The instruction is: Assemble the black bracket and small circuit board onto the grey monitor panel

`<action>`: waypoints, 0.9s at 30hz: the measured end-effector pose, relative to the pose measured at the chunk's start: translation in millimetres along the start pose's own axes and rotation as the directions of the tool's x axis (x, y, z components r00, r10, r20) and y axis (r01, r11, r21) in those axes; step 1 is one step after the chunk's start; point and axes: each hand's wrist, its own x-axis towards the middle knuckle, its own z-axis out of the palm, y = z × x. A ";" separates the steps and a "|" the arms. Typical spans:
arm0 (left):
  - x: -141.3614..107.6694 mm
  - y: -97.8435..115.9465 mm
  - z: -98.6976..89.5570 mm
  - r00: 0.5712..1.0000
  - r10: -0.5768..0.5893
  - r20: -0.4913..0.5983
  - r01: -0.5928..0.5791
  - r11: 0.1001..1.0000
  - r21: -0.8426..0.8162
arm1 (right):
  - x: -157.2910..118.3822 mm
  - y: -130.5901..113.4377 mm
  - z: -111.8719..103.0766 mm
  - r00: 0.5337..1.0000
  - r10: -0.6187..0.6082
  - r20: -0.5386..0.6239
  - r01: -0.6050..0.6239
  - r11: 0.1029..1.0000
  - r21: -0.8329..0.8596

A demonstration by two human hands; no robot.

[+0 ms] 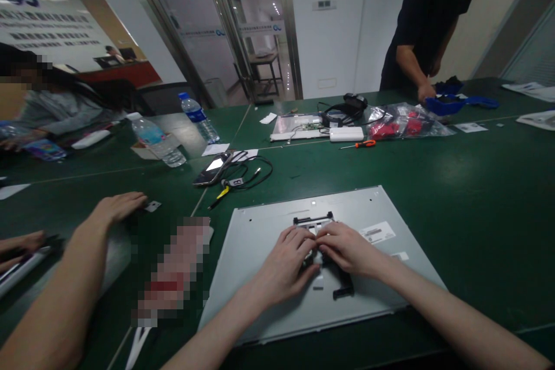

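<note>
A flat pale-grey metal panel point(255, 266) lies on the green table in front of me. Black brackets sit near its middle: one bracket point(313, 218) beyond my hands, another bracket point(344, 286) nearer to me. My left hand point(292, 257) is curled over the panel's centre, fingertips pressed on a small part there. From the other side, my right hand point(344, 248) meets it, its thumb and fingers pinched at the same spot. The fingers mostly hide what they grip. Beside my right hand is a white label point(378, 232). A small pale tab point(318, 283) shows below the left thumb.
Beyond the panel lie a phone point(213, 167) with coiled cables, an orange screwdriver point(365, 144), a white power bank point(346, 134) and a plastic bag of red items point(403, 121). Water bottles point(158, 140) stand at left. Another person's arm point(93, 243) rests nearby; a co-worker point(416, 40) stands opposite.
</note>
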 end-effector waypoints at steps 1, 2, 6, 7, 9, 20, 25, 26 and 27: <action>0.0 -0.1 -0.2 1.000 0.000 0.004 0.000 1.000 -0.001 | 0.0 -0.3 -0.1 1.000 0.002 0.002 -0.002 1.000 -0.001; 0.0 -0.1 -0.4 1.000 0.001 0.005 -0.001 1.000 -0.002 | 0.1 -0.5 -0.2 1.000 0.005 0.003 -0.005 1.000 -0.002; -0.1 -0.1 -0.7 1.000 -0.002 -0.003 0.002 1.000 -0.009 | 0.3 -1.3 -0.5 1.000 0.011 0.007 -0.011 1.000 0.005; -0.2 -0.2 -0.4 1.000 -0.007 -0.003 0.007 1.000 -0.007 | 0.3 -1.4 -0.5 1.000 0.012 0.006 -0.012 1.000 0.007; -0.7 -0.6 0.6 1.000 -0.022 -0.009 0.022 1.000 0.001 | 0.2 -1.1 -0.4 1.000 0.009 0.005 -0.009 1.000 0.008; -2.1 -0.2 1.1 0.996 -0.083 -0.024 0.082 0.996 -0.035 | -0.5 -2.2 -5.4 1.000 -0.005 -0.015 0.004 1.000 -0.019; -3.0 -1.2 1.5 0.995 -0.088 -0.037 0.087 0.996 -0.037 | -0.3 -2.3 -4.9 1.000 0.011 -0.017 -0.011 1.000 -0.029; -3.2 -1.3 1.6 0.995 -0.089 -0.035 0.087 0.996 -0.033 | -0.2 -1.7 -4.4 1.000 0.013 -0.014 -0.014 0.999 -0.034; -3.5 -1.4 1.6 0.996 -0.088 -0.031 0.087 0.996 -0.028 | 0.0 -1.1 -4.1 1.000 0.011 -0.006 -0.012 0.999 -0.039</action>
